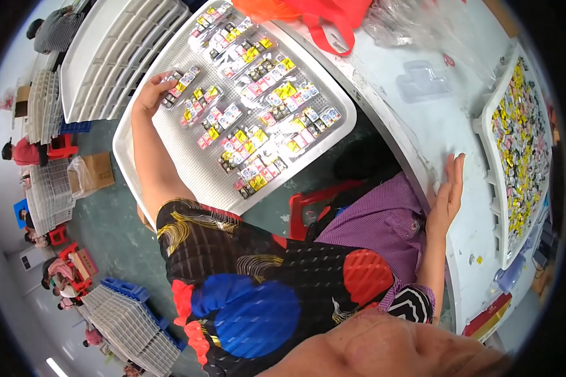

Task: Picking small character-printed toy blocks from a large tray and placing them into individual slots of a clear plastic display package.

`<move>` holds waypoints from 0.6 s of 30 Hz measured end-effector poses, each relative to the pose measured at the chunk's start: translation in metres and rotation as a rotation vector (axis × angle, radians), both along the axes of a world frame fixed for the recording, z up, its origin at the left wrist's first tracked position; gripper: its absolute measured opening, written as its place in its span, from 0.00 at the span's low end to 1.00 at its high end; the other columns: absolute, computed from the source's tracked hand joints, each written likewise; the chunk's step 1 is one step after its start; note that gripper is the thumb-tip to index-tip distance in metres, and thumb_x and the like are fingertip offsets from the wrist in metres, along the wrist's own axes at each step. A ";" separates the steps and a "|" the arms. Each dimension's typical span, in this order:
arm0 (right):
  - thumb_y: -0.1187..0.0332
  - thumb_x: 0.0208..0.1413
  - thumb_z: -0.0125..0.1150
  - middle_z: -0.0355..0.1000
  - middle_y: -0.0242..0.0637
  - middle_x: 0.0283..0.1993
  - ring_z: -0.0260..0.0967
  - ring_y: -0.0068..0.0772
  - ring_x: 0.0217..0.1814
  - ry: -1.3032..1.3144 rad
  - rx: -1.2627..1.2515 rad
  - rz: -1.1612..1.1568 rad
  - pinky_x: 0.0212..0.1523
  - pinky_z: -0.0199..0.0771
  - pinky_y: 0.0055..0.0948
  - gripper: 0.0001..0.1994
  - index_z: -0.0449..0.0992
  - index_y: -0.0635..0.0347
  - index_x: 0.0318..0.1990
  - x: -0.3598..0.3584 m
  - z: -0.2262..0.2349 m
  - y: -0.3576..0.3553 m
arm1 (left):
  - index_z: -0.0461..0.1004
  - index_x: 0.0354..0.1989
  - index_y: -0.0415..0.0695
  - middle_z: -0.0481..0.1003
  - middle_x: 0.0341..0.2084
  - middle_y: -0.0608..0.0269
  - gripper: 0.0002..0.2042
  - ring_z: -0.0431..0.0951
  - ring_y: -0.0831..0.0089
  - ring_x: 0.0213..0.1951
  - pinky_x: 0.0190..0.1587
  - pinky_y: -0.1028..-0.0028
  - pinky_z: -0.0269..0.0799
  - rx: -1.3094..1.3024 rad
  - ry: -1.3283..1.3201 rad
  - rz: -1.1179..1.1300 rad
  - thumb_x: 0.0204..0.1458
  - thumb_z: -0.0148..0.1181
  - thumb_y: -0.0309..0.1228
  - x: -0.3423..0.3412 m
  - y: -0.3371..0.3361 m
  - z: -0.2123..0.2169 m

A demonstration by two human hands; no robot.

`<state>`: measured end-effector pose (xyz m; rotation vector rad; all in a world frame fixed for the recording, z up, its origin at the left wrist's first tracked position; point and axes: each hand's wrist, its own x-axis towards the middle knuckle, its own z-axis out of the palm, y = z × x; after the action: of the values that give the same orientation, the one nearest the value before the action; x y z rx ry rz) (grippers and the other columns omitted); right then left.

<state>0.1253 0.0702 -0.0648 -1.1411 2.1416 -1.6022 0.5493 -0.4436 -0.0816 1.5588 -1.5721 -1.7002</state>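
My left hand (152, 95)'s pinching the end of a clear pack (186, 79) of colourful little blocks in a white tray (173, 147), lol. Right hand (445, 198)'s empty by the counter (431, 125) edge, near a bin (488, 135) full of loose ones.

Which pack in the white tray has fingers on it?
The leftmost pack, by the left side of the white tray: the left hand's fingers are on its near-left end. No other pack shows fingers on it.
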 end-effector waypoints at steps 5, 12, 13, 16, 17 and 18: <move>0.58 0.67 0.42 0.43 0.45 0.74 0.46 0.44 0.74 0.019 0.024 0.002 0.71 0.40 0.39 0.27 0.51 0.65 0.68 0.001 0.002 -0.001 | 0.69 0.55 0.39 0.76 0.42 0.65 0.21 0.73 0.73 0.44 0.52 0.74 0.66 0.050 0.009 -0.037 0.51 0.63 0.26 -0.011 -0.010 -0.007; 0.58 0.67 0.42 0.43 0.45 0.74 0.46 0.47 0.73 0.011 -0.008 0.012 0.71 0.41 0.40 0.27 0.52 0.65 0.68 0.000 0.000 -0.001 | 0.67 0.61 0.56 0.69 0.53 0.65 0.25 0.68 0.73 0.51 0.56 0.64 0.60 0.004 -0.286 -0.182 0.52 0.61 0.32 -0.021 -0.007 0.001; 0.58 0.67 0.42 0.43 0.45 0.74 0.46 0.47 0.73 0.010 -0.008 0.009 0.71 0.41 0.40 0.27 0.52 0.65 0.68 -0.001 -0.001 0.000 | 0.66 0.62 0.59 0.67 0.56 0.63 0.27 0.66 0.72 0.53 0.58 0.62 0.59 0.006 -0.338 -0.212 0.51 0.61 0.34 -0.025 -0.005 0.003; 0.59 0.67 0.42 0.44 0.45 0.74 0.47 0.46 0.73 0.013 -0.043 -0.003 0.71 0.42 0.40 0.26 0.53 0.66 0.67 -0.002 -0.003 0.004 | 0.64 0.64 0.54 0.65 0.60 0.58 0.29 0.65 0.69 0.57 0.61 0.65 0.55 -0.161 -0.376 -0.234 0.50 0.61 0.35 -0.042 0.010 0.007; 0.61 0.67 0.41 0.45 0.45 0.73 0.48 0.45 0.73 -0.028 -0.063 -0.018 0.71 0.43 0.40 0.26 0.53 0.66 0.67 -0.001 -0.001 0.004 | 0.63 0.64 0.51 0.64 0.61 0.55 0.30 0.64 0.68 0.59 0.62 0.66 0.53 -0.214 -0.366 -0.235 0.50 0.61 0.35 -0.036 0.007 0.004; 0.62 0.67 0.41 0.46 0.44 0.73 0.48 0.44 0.73 -0.066 -0.084 -0.036 0.71 0.43 0.40 0.25 0.54 0.66 0.67 0.001 0.003 0.003 | 0.62 0.65 0.47 0.62 0.62 0.53 0.31 0.63 0.66 0.60 0.63 0.67 0.52 -0.269 -0.352 -0.238 0.49 0.61 0.35 -0.027 0.002 0.004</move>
<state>0.1263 0.0732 -0.0620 -1.0627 2.0831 -1.7355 0.5226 -0.4420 -0.0772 1.6458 -2.1373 -1.2952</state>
